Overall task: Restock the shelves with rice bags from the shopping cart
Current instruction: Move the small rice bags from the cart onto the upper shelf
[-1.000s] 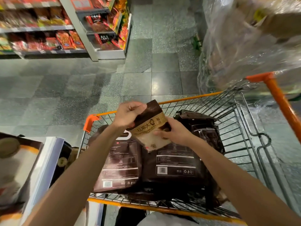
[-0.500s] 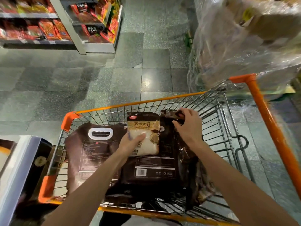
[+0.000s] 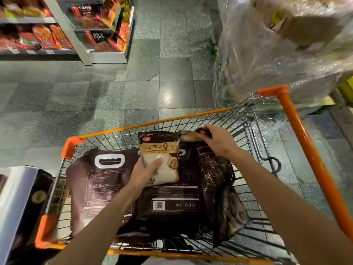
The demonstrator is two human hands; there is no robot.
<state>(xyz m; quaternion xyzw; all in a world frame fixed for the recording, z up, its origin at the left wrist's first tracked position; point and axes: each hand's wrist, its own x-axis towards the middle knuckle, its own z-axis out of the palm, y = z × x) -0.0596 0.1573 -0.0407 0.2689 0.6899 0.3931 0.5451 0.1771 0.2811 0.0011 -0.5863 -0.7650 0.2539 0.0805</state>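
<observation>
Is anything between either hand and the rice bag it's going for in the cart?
Nothing visible. The left hand rests directly on the small rice bag, which lies atop the large dark bags. The right hand grips the top of a second bag at the right side of the cart.

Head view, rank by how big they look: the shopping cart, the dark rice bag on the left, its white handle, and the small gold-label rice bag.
1. shopping cart
2. left dark rice bag
3. small gold-label rice bag
4. white handle
All lie about equally near the camera, so the order holds.
</observation>
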